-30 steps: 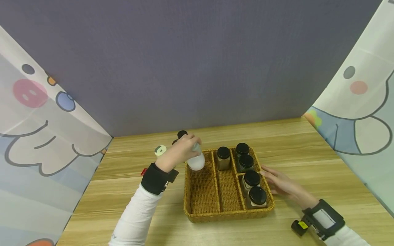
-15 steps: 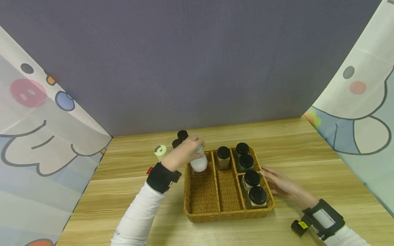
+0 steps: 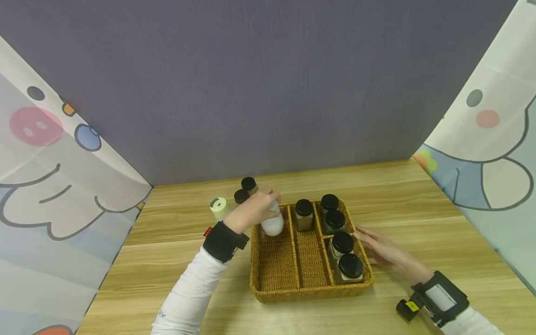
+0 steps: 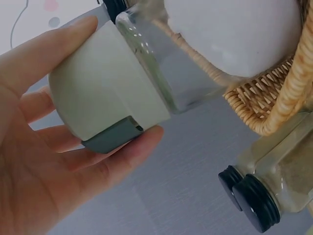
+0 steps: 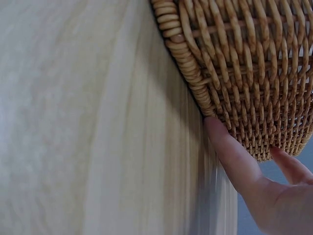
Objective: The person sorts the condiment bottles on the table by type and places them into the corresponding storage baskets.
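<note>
My left hand point(image 3: 256, 209) grips a clear seasoning jar point(image 3: 273, 225) with white contents by its pale green cap point(image 4: 102, 83). A dark green tab shows on the cap's side. The jar hangs cap up, slightly tilted, over the back of the left compartment of a wicker basket point(image 3: 307, 292). My right hand point(image 3: 387, 250) touches the basket's right wall, its fingers extended. A black-lidded jar point(image 3: 304, 216) stands at the back of the middle compartment. Two black-lidded jars point(image 3: 330, 204) fill the back right compartment, and two more point(image 3: 350, 267) the front right one.
Left of the basket stand a pale green-capped jar point(image 3: 218, 208), partly behind my left arm, and two black-lidded jars point(image 3: 241, 196). A small red tag point(image 3: 207, 231) shows beside my wrist. A grey panel point(image 3: 268, 93) rises behind the wooden table point(image 3: 418, 200).
My left hand has moved a little right and down with the seasoning jar, further over the left compartment. The right hand and basket stay in place.
</note>
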`<move>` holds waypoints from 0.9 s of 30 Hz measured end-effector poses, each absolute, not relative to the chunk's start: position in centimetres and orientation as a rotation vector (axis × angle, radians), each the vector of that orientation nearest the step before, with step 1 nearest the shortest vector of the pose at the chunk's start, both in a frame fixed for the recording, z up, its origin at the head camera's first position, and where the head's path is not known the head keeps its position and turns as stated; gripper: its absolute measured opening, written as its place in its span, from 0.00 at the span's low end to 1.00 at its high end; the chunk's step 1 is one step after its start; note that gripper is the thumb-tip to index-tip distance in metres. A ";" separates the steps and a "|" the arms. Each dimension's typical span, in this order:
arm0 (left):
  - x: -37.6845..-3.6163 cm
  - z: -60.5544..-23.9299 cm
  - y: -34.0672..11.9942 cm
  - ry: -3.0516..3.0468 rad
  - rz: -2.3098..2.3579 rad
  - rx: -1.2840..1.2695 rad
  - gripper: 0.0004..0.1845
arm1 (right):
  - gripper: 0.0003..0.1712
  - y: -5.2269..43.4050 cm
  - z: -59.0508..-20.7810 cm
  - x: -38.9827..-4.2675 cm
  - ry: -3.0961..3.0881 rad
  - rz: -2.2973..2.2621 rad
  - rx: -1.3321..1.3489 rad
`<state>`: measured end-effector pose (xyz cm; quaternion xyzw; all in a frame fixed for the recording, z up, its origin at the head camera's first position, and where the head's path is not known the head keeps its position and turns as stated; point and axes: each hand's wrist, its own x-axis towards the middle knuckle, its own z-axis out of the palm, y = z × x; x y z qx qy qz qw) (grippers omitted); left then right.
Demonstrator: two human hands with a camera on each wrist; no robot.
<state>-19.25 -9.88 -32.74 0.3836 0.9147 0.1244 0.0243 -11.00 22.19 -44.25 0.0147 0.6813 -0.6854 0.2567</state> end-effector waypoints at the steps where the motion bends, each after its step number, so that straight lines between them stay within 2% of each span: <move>1: -19.3 -32.8 -9.8 2.826 0.379 1.193 0.13 | 0.43 22.2 -44.3 -11.0 1.849 -1.859 0.038; 27: -19.6 -34.1 -8.9 2.773 0.282 1.200 0.14 | 0.43 22.1 -44.2 -10.8 1.877 -1.845 0.047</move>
